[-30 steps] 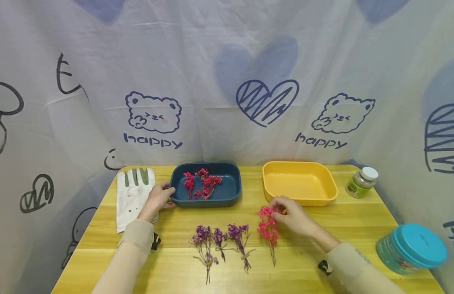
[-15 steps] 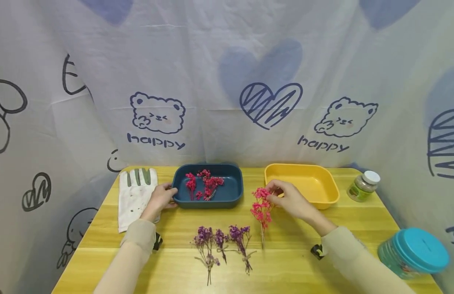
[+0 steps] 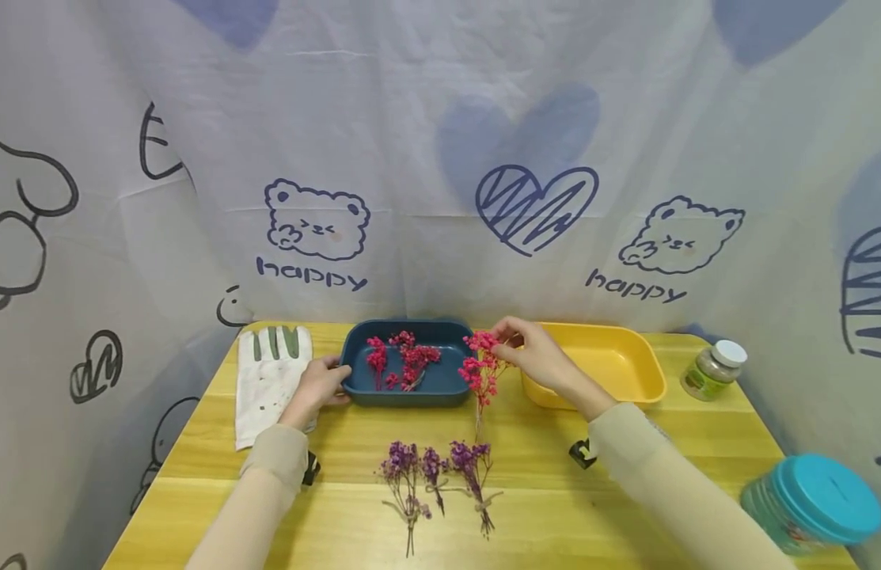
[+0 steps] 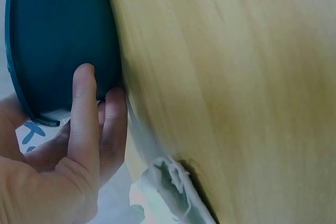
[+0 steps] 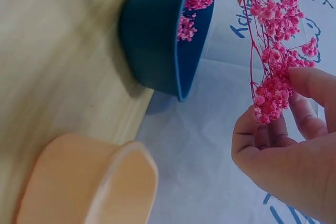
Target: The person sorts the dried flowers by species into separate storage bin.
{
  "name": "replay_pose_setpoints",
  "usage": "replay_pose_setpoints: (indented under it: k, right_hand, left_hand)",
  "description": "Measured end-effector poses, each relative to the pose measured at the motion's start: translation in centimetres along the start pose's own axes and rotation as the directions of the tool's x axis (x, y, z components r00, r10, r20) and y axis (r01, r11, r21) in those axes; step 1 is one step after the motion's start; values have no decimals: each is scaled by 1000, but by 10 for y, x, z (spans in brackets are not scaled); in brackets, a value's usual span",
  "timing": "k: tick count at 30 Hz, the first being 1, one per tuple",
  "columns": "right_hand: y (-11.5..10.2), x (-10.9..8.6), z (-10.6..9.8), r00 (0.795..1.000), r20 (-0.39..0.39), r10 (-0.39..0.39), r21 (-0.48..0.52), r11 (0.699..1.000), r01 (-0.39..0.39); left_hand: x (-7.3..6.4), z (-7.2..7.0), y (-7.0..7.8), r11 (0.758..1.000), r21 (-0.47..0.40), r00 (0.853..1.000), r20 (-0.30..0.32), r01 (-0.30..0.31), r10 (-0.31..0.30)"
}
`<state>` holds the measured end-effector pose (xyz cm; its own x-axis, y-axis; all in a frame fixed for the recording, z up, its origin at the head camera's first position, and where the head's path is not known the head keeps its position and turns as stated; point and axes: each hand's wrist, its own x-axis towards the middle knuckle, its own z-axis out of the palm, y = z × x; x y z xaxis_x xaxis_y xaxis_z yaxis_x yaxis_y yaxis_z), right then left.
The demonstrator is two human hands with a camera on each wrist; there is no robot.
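Note:
My left hand (image 3: 313, 391) grips the left end of a dark blue tray (image 3: 404, 399); the left wrist view shows fingers (image 4: 85, 114) against its wall. Several pink dried flower sprigs (image 3: 417, 366) lie inside. Between thumb and fingers, my right hand (image 3: 541, 360) pinches another pink dried flower sprig (image 3: 480, 374) by its blossoms, stem hanging down. In the head view this sprig overlaps the tray's right end, and in the right wrist view it hangs above the table. Behind the right forearm stands a yellow tray (image 3: 614, 358), partly hidden.
Three purple dried flower bunches (image 3: 404, 467) lie side by side at the front. A white work glove (image 3: 269, 396) is on the left. At right stand a white-lidded jar (image 3: 714, 372) and a blue-lidded tub (image 3: 810, 507). A printed curtain (image 3: 426, 261) hangs behind the table.
My right hand has lifted the pink sprig and carried it left and back, from before the yellow tray to the blue tray's right end. My left hand stays on the blue tray.

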<state>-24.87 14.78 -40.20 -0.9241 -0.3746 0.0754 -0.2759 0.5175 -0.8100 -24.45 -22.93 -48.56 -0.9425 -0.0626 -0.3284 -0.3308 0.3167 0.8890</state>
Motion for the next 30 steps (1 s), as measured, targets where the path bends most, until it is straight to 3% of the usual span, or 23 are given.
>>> replay_pose_setpoints:
  k: [12,25,30]
  right_hand:
    - [-13,38,12,1000,-15,27,67,997,-26]
    - [-3,70,33,990,-85,116,83,991,-109]
    - [2,81,42,988,-112,110,77,992,-102]
  left_hand:
    - [0,-1,-1,1000,-4,1000,-3,1,-1]
    - [2,-1,1,1000,21,999,-38,-3,4]
    - [0,0,1,999,33,999,-45,-8,10]
